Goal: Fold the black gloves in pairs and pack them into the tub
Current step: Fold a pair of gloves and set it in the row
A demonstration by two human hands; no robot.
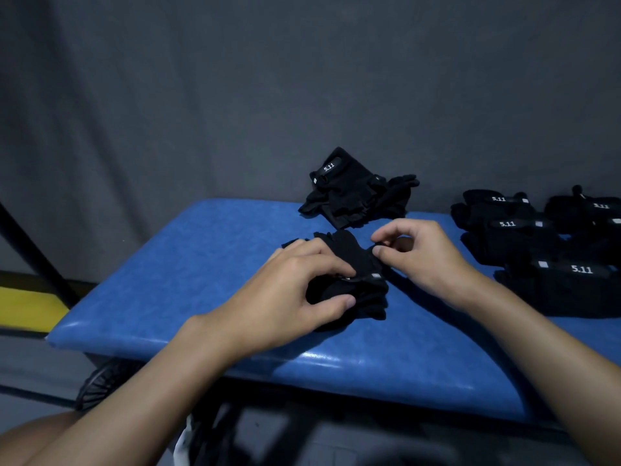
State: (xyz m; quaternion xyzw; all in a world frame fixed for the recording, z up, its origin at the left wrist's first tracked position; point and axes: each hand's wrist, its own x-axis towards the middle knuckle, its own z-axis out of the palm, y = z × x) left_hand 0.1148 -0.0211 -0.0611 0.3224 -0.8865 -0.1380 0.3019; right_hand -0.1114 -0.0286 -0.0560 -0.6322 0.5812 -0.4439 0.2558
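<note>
Where the glossy blue padded bench top [188,270] fills mid-frame, a soft black knit glove pair [356,277] is pressed under the left hand [295,290], thumb and fingers closed on its lower fold. Its long axis runs roughly up-frame. One edge is pinched by the right hand [420,253]. Loose black gloves [353,193] are heaped above; folded black labelled pairs [544,247] are stacked at right.
</note>
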